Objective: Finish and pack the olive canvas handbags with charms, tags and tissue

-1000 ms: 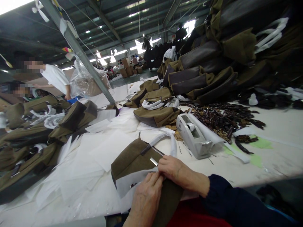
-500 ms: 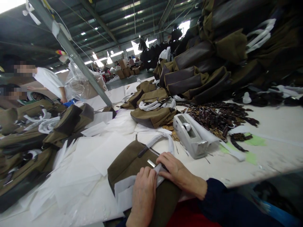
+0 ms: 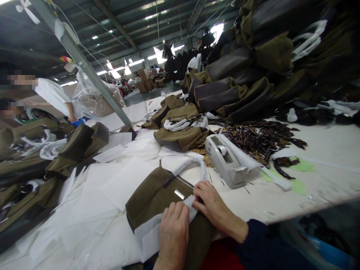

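An olive bag (image 3: 152, 191) with a small metal plate (image 3: 179, 194) and a wrapped white handle (image 3: 204, 168) lies at the table's near edge. Across its front runs a folded strip of white paper (image 3: 150, 240). My left hand (image 3: 174, 232) presses on this paper with its fingers close together and bent. My right hand (image 3: 208, 204) pinches the paper's right end by the bag's edge, thumb and fingertips together. The underside of both hands' grip is partly hidden.
A tape dispenser (image 3: 226, 161) stands right of the bag, near a heap of dark patterned straps (image 3: 258, 140). White sheets (image 3: 92, 195) spread leftward. Olive bags pile up left (image 3: 75, 144) and right (image 3: 225, 93). A metal post (image 3: 92, 71) slants behind; two people are at the far left.
My right hand has shifted slightly right, uncovering more of the metal plate and paper. My left hand has moved slightly right and down. The view has shifted a little.
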Tool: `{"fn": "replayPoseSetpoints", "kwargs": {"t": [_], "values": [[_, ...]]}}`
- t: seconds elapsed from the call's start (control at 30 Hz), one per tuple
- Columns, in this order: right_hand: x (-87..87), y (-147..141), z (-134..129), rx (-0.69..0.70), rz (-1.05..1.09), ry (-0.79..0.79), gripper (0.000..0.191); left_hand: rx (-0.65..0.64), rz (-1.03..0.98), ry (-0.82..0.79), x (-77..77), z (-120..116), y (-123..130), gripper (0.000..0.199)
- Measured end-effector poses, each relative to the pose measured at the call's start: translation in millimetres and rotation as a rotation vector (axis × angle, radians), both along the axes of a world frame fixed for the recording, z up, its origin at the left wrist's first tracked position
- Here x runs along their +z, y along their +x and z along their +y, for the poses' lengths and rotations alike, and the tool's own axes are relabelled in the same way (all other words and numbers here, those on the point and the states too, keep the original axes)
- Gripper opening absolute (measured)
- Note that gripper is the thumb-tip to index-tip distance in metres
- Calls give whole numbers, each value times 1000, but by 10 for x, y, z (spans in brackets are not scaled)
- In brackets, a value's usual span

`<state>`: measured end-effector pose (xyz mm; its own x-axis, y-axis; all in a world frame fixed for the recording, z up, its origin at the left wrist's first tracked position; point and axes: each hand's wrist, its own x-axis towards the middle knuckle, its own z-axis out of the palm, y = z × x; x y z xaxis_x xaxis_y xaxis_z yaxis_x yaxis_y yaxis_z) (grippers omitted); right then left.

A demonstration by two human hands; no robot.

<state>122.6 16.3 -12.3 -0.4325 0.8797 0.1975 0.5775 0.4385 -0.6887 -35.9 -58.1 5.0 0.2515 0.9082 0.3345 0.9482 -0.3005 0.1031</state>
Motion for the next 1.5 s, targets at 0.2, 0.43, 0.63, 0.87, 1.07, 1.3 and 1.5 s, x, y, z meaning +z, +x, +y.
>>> {"fn": "replayPoseSetpoints", "kwargs": {"t": [0.2, 0.43, 0.63, 0.87, 1.07, 1.3, 1.5], "values": [[-10, 9, 37, 29, -2, -32, 14, -106, 66, 36, -40, 15, 27, 18], [-16, -9, 117, 29, 6, -61, 17, -182, 84, -53, -12, 12, 20, 19], [130, 149, -40, 29, 176, 74, 15, -194, 89, -36, 2, -15, 26, 12], [-89, 132, -349, 231, -136, 383, 19, -200, 129, 13, -107, -3, 3, 18], [-227, 117, -281, 258, -239, 429, 22, -161, 179, 71, -86, -44, 16, 16], [-224, 144, -257, 186, -180, 447, 20, -144, 134, 70, -195, -105, -70, 22], [-44, 239, -310, 181, -99, 362, 24, -208, 154, -21, -212, -71, -136, 22]]}}
